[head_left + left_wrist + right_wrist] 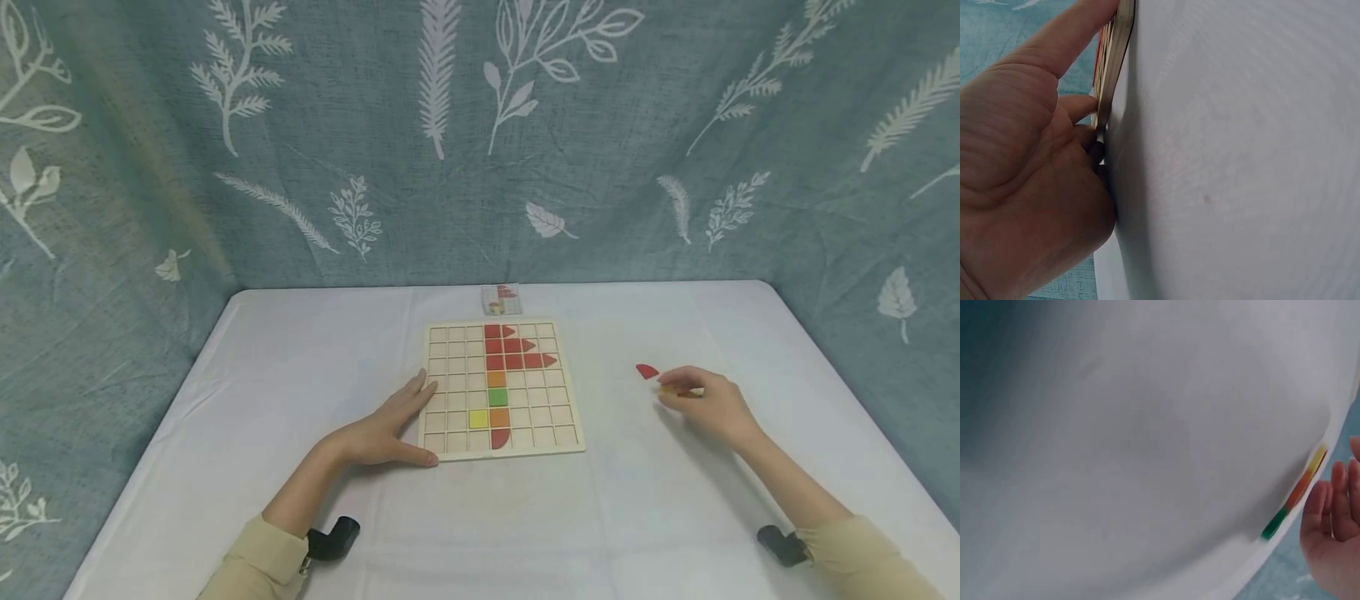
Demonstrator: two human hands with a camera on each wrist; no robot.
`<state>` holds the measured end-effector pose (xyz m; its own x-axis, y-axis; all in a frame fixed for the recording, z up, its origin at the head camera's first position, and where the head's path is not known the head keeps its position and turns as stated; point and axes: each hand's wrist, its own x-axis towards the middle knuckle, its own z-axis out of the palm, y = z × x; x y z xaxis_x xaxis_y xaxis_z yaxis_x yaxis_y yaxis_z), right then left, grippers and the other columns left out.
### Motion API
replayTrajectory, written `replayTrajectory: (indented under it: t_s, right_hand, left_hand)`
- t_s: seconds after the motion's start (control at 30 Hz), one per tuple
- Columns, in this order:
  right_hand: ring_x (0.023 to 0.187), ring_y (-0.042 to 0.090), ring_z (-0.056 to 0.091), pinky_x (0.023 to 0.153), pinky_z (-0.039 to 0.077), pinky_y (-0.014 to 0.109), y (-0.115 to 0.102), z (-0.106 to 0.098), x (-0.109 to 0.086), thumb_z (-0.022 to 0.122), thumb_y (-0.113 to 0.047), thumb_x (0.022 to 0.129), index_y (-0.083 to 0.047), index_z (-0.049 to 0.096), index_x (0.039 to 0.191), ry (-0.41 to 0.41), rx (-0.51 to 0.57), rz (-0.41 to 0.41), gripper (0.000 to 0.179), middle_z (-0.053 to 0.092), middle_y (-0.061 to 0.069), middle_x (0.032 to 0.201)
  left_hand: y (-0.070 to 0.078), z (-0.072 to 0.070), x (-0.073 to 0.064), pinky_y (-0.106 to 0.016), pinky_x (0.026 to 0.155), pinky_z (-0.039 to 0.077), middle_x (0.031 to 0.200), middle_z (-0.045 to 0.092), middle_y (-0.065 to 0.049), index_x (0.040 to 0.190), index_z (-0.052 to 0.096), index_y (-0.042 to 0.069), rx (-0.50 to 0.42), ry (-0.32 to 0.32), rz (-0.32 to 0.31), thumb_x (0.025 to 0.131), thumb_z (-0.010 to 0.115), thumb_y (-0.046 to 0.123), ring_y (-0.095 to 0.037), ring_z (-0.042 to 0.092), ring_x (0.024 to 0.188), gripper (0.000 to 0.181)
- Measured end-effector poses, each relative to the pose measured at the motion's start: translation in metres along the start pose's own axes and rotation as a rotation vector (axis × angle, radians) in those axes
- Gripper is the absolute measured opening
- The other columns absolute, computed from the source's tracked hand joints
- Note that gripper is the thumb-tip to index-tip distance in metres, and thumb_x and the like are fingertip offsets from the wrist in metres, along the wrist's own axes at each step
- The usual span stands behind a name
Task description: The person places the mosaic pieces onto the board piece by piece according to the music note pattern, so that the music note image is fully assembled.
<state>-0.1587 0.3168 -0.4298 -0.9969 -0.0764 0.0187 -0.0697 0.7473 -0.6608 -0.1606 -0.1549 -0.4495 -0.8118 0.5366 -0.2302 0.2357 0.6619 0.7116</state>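
My left hand (378,435) rests at the left side of a cream grid board (457,392), thumb by its lower left corner and fingers spread at its left edge. In the left wrist view, the thumb lies along the board's side (1113,69). Red, orange, green and yellow pieces sit in the board's cells, including an orange square (497,379) and a yellow square (478,419). At the right, my right hand (708,404) hovers low with loosely bent fingers around a row of yellow, orange and green pieces (1297,490). Beside its fingertips lies a red quarter-round piece (647,371).
Behind the board lies a small pattern card (501,299) with a coloured design. A white cloth (480,525) covers the table. Teal leaf-printed fabric (480,200) hangs along the back and sides.
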Motion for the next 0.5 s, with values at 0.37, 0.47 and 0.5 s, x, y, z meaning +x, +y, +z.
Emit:
replayTrajectory:
  t_s: [0.37,0.47,0.5]
  right_hand:
    - [0.092,0.03,0.059,0.069,0.048,0.034,0.019,-0.003,0.005,0.073,-0.015,0.087,-0.002,0.068,0.112,0.006,-0.129,-0.02,0.029,0.067,0.017,0.104]
    - [0.09,0.029,0.059,0.069,0.047,0.034,0.018,-0.002,0.005,0.075,-0.016,0.086,-0.002,0.068,0.111,0.02,-0.138,-0.028,0.029,0.068,0.015,0.1]
    - [0.09,0.029,0.06,0.069,0.046,0.034,0.018,-0.002,0.005,0.075,-0.017,0.086,-0.002,0.068,0.111,0.025,-0.138,-0.03,0.03,0.068,0.014,0.099]
  left_hand:
    - [-0.003,0.001,0.0,-0.059,0.115,0.006,0.163,-0.006,-0.014,0.157,0.014,0.007,-0.002,0.005,0.006,0.077,0.081,0.043,-0.035,-0.006,0.148,0.11]
    - [-0.003,0.001,0.0,-0.059,0.115,0.006,0.163,-0.006,-0.014,0.157,0.014,0.007,-0.008,0.005,0.005,0.076,0.081,0.043,-0.035,-0.006,0.148,0.111]
    - [-0.002,0.001,0.001,-0.059,0.115,0.006,0.163,-0.006,-0.014,0.157,0.014,0.007,-0.009,0.005,0.007,0.076,0.081,0.043,-0.035,-0.006,0.148,0.111]
